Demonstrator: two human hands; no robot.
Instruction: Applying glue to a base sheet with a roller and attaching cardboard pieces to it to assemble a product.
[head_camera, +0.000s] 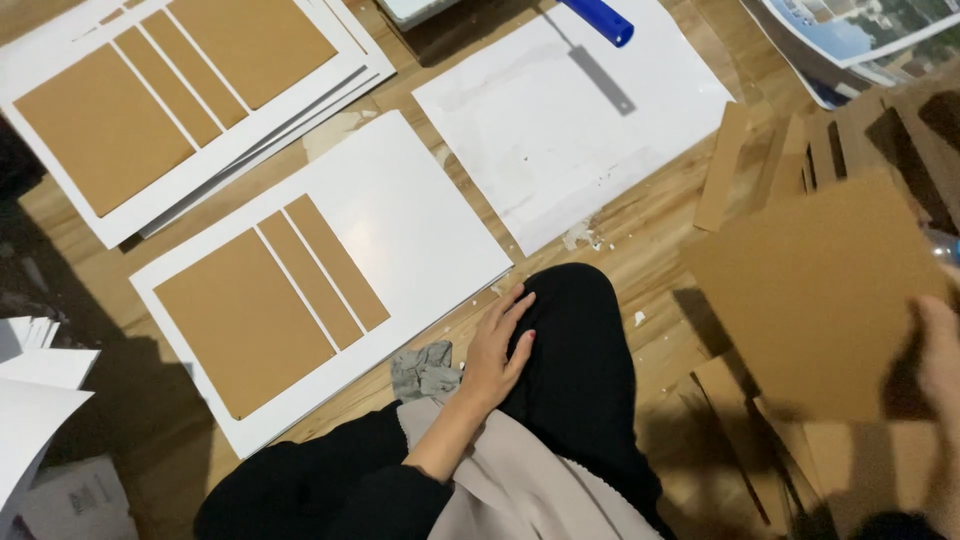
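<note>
Brown cardboard sheet (815, 300) in my right hand (940, 350), lifted at the right above the loose cardboard pieces (760, 440).

My right hand pinches the sheet at its right edge; the hand is blurred and half out of view. My left hand (497, 350) lies flat, fingers spread, on my black-trousered knee (575, 350), just beside a crumpled grey cloth (425, 368). Near it on the wooden surface (640, 230) lies a white board (420, 210) with three brown panels (265, 300).
</note>
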